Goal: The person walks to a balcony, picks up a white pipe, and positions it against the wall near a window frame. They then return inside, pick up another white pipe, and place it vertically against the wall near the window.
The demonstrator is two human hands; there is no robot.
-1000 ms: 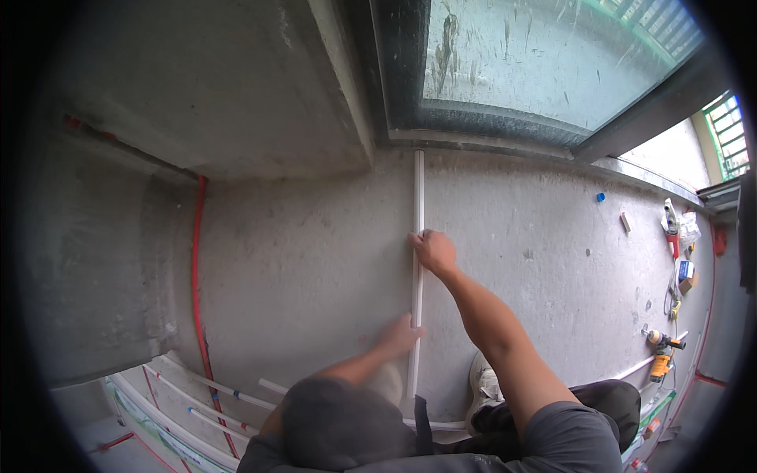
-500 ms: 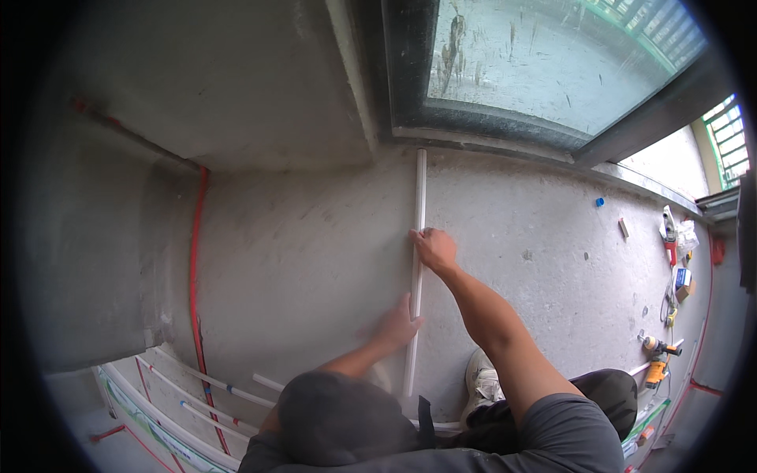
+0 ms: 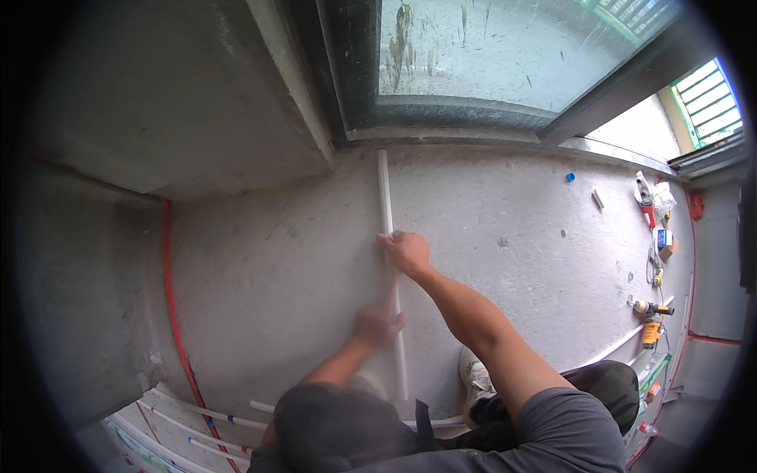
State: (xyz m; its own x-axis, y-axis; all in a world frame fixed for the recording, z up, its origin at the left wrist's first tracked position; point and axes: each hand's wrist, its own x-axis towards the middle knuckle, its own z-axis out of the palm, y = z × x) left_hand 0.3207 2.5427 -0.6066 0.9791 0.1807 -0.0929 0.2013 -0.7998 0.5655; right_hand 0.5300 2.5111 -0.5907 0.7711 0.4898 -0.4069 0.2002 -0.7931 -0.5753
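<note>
Since the earlier frame, your left hand [image 3: 378, 319] has edged up the strip [image 3: 385, 193] toward your right hand [image 3: 407, 252] in the head view. Its long axis runs along the floor [image 3: 489, 197] from near the glass panel [image 3: 465, 63] toward you. Your right grip, nearer the panel, is clenched on it; your left is blurred, so I cannot tell.

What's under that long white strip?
Grey floor shows along both sides of the white strip; what lies directly beneath it is covered. The right hand hides part of the strip.
</note>
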